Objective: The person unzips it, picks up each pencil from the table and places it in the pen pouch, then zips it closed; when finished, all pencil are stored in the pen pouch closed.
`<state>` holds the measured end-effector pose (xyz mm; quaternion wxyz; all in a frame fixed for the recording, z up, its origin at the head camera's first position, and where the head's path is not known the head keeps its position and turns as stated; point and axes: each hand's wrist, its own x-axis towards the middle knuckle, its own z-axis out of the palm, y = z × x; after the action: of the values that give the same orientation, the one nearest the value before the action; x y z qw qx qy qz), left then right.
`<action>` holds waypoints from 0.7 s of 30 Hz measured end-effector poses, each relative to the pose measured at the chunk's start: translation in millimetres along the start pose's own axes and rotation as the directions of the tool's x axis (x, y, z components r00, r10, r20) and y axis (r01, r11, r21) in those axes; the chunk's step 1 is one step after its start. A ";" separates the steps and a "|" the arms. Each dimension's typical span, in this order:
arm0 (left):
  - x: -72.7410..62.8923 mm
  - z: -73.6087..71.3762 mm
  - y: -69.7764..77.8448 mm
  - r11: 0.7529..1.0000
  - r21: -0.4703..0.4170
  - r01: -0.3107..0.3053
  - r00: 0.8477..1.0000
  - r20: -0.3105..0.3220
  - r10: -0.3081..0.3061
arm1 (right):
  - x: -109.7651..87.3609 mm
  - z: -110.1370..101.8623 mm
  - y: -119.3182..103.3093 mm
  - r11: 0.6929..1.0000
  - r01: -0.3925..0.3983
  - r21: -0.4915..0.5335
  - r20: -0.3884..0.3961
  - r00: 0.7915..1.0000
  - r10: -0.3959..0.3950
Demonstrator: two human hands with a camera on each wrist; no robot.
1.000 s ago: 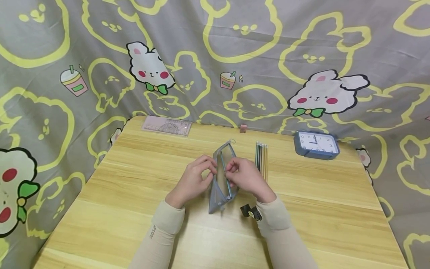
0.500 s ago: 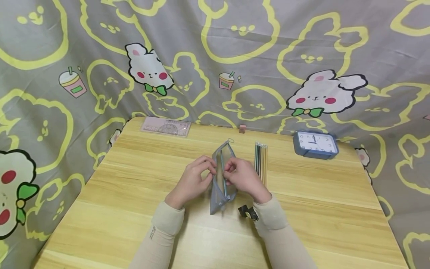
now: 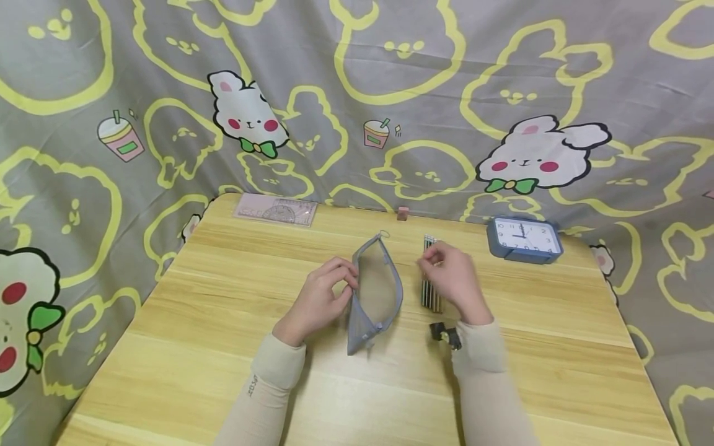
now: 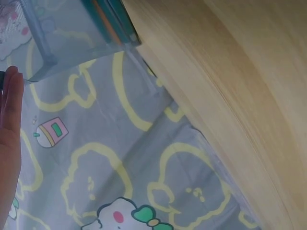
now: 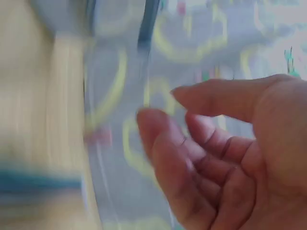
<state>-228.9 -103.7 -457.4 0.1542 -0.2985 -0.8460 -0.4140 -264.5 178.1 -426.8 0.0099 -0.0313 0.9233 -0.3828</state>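
My left hand point(image 3: 326, 294) pinches the near-left edge of a grey mesh zip pouch point(image 3: 375, 291), whose mouth gapes wide above the table. Through its see-through side in the left wrist view, teal and orange pencils point(image 4: 109, 21) show inside the pouch point(image 4: 72, 52). To the right of it, my right hand point(image 3: 454, 275) hovers over a row of pencils point(image 3: 429, 297) lying side by side, and partly covers them. Nothing is between its loosely bent fingers and thumb in the right wrist view, where the pencils point(image 5: 38, 184) blur at lower left.
A blue alarm clock point(image 3: 524, 240) stands at the back right of the wooden table point(image 3: 212, 322). At the back left lies a flat pink printed packet point(image 3: 276, 209), and a small pink block point(image 3: 403, 214) sits at the rear edge. A patterned curtain point(image 3: 312, 56) closes off the back and sides.
My right hand has let go of a teal pencil in the pouch and moved right, over the row of pencils. The pouch mouth has spread wider; my left hand has stayed put.
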 end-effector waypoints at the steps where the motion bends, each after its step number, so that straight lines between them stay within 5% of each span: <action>1: 0.0 -0.2 0.0 1.000 0.000 0.001 1.000 0.001 -0.001 | 1.7 -6.7 10.0 0.998 -0.016 -0.064 -0.028 1.000 0.014; 5: 0.2 0.2 -0.6 1.000 -0.002 -0.005 1.000 0.001 0.005 | 6.2 -20.5 47.3 0.966 -0.109 -0.234 -0.083 0.992 0.092; 10: -1.1 1.1 -1.0 1.000 0.006 -0.010 1.000 -0.002 0.010 | 10.6 -11.2 75.0 0.961 -0.161 -0.223 -0.138 0.982 0.132; 21: 0.0 0.6 1.9 1.000 -0.010 0.001 1.000 0.004 -0.001 | 18.6 7.3 72.9 0.962 -0.090 -0.258 -0.032 0.996 0.085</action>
<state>-227.7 -102.3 -456.6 0.1507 -0.2996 -0.8444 -0.4177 -286.4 223.1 -483.4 0.0130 0.0123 0.9660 -0.2581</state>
